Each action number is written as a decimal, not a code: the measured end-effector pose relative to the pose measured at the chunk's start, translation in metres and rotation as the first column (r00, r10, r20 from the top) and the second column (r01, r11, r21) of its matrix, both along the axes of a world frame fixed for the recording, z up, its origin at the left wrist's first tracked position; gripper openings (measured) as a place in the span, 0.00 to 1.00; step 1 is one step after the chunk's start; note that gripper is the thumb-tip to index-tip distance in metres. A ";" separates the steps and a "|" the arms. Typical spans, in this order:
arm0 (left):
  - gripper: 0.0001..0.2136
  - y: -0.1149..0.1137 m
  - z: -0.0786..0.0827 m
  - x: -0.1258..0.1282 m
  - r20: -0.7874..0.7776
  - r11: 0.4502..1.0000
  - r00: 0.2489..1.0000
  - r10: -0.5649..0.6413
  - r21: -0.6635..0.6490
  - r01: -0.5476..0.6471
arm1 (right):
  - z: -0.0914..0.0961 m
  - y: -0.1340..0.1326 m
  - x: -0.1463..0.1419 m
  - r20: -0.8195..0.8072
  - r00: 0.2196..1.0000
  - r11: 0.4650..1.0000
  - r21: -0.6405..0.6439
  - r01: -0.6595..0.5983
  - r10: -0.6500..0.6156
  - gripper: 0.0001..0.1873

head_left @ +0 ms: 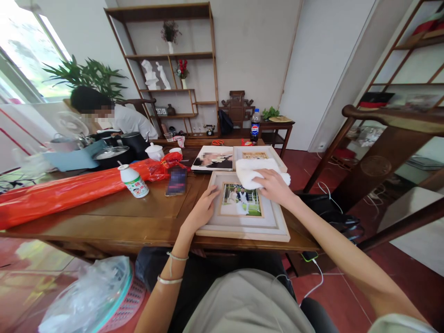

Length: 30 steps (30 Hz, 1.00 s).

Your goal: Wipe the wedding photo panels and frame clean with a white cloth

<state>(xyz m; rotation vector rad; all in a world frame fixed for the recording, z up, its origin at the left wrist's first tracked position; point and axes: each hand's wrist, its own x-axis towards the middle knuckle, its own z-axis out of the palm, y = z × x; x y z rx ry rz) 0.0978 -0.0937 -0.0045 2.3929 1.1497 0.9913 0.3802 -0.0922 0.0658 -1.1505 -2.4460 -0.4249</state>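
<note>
A light wooden picture frame (277,226) lies flat at the table's front edge, with a photo of two seated people in its middle. On its left border rests my left hand (204,209), the fingers laid over the rim and gripping that side. My right hand (272,185) is closed on a white cloth (256,169), pressed onto the frame's upper right part. The cloth hides that corner and part of a second frame (280,157) behind it. Beside that one lies a photo (215,158) on a pale panel.
On the wooden table (156,222) to the left are a white bottle (134,181), a phone (175,181) and a long red plastic-wrapped bundle (86,185). A cola bottle (255,126) stands at the back. A person (128,119) sits far left. A pink basket (128,296) is on the floor.
</note>
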 end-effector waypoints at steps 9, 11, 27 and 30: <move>0.22 0.005 -0.005 0.000 -0.042 0.999 0.999 0.009 0.041 -0.007 | -0.013 -0.011 -0.037 0.109 0.990 0.971 -0.232 -0.059 0.086 0.20; 0.21 0.004 -0.005 0.001 -0.060 0.998 0.998 0.022 0.053 -0.018 | -0.007 -0.043 -0.043 0.109 0.978 0.951 -0.273 -0.143 0.179 0.18; 0.27 0.006 -0.009 -0.004 -0.074 0.996 0.997 -0.009 0.091 0.015 | -0.015 -0.032 -0.010 0.213 0.976 0.988 -0.135 0.071 -0.041 0.20; 0.27 0.007 -0.011 -0.003 -0.048 0.995 0.999 -0.007 0.095 0.012 | -0.007 -0.014 0.005 0.171 0.981 0.981 -0.152 0.121 -0.094 0.20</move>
